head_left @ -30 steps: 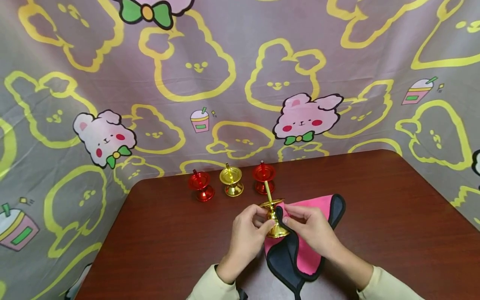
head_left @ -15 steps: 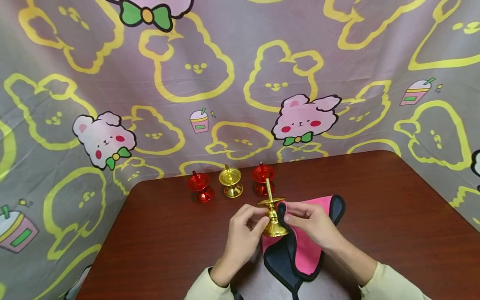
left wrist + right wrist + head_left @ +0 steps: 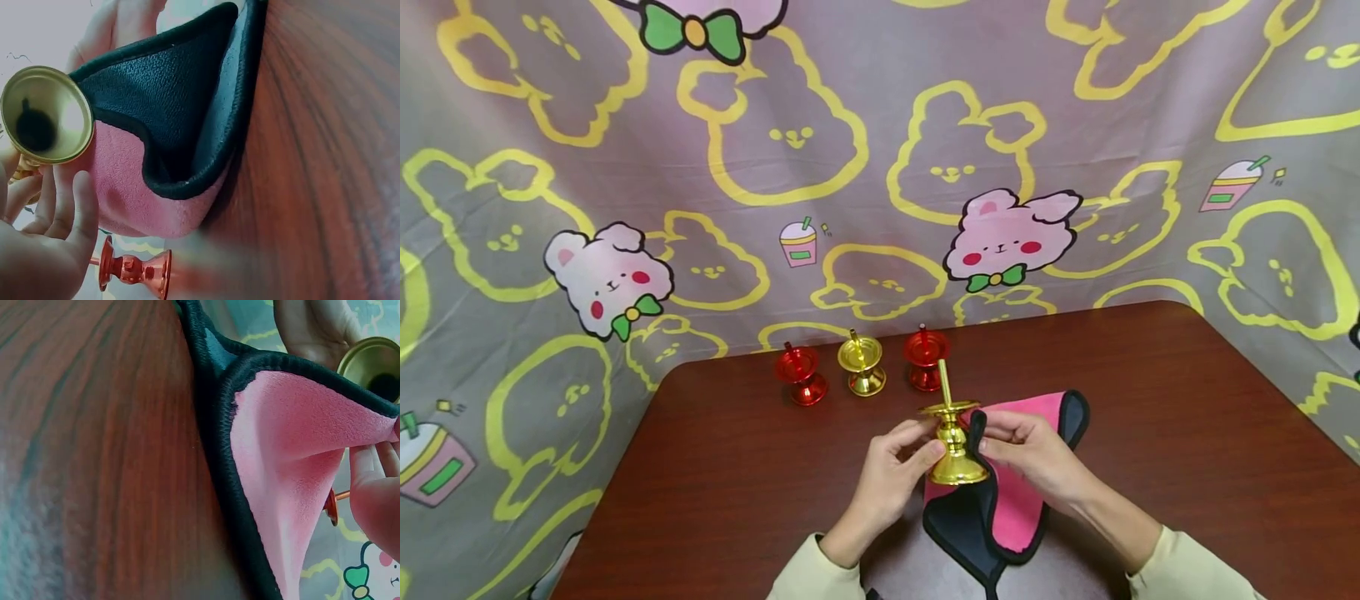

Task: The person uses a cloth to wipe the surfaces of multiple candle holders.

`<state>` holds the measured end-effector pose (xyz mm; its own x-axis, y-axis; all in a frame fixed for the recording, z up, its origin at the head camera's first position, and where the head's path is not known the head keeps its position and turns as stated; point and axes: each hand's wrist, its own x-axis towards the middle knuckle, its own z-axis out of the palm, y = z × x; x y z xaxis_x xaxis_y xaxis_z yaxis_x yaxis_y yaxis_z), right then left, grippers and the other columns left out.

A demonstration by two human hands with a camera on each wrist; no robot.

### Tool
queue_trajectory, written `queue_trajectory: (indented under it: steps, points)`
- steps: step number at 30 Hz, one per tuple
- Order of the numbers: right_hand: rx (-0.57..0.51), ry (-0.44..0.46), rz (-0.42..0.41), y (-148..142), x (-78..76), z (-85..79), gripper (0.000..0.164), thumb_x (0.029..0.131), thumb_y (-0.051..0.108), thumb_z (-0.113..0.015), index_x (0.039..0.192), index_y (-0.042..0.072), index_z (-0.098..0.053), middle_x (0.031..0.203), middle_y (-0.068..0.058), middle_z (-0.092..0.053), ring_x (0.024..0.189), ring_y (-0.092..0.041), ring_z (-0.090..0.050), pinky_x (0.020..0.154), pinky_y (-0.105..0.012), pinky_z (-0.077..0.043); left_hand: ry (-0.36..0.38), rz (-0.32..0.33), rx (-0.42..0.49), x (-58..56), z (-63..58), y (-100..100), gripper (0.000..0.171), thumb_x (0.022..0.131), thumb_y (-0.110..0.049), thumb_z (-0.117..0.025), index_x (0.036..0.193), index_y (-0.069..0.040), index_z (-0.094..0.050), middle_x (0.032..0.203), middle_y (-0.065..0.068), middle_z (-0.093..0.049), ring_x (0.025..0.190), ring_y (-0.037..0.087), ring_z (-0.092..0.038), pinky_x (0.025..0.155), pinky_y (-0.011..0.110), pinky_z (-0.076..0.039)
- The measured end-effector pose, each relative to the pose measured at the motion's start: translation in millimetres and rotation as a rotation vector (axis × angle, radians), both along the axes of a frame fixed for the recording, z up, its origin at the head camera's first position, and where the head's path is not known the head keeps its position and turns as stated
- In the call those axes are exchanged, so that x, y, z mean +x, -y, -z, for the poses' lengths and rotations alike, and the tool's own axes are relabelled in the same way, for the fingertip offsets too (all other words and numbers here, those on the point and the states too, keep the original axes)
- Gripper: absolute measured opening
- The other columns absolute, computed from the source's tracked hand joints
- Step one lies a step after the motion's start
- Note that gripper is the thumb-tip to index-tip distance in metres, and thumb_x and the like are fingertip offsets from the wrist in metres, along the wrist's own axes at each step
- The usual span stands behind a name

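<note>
In the head view my left hand pinches the middle of a gold candle holder, which stays nearly upright with its thin stem pointing up. Its hollow base faces the left wrist camera. My right hand pinches a pink cloth with black edging and a dark reverse side. The cloth's gripped edge is right beside the holder; whether they touch is hard to tell. In the right wrist view the pink side spreads from the right fingers down toward the table.
Behind the hands stand a red candle holder on the left, a gold one and another red one. They sit near the back edge of the brown wooden table. A patterned curtain hangs behind and at the sides.
The gold candle holder dips slightly left, then shifts a little to the right and down with my left hand. My right hand and the cloth's gripped edge move slightly to the right.
</note>
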<state>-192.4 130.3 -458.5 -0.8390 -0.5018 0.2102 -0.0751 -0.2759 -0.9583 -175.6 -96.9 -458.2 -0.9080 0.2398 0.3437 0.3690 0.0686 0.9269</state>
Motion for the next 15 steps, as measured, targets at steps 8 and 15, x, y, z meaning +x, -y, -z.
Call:
queue_trajectory:
  steps: [8,15]
  points:
    - [0.032,-0.056,0.046,4.3,0.6,1.5,0.041,0.098,-0.003,-0.060,0.132,-0.023,-0.047,0.120,-0.002,-0.071,0.108,-0.016,-0.068,0.091,-0.030,-0.053,-0.079,-0.070,-0.035,2.2,-0.9,-1.3,0.026,0.093,-0.008,-0.072,0.118,-0.001,-0.074,0.094,0.005,-0.070,0.085,0.011,-0.059,0.071,0.023,-0.048]
    - [0.083,-0.111,0.083,6.4,1.2,-0.5,0.038,0.098,-0.002,-0.061,0.130,-0.020,-0.052,0.121,-0.010,-0.070,0.106,-0.017,-0.069,0.089,-0.031,-0.054,-0.096,-0.094,-0.064,2.1,-0.3,-1.1,0.024,0.093,-0.008,-0.071,0.117,-0.001,-0.074,0.092,0.006,-0.069,0.077,0.010,-0.057,0.065,0.022,-0.049]
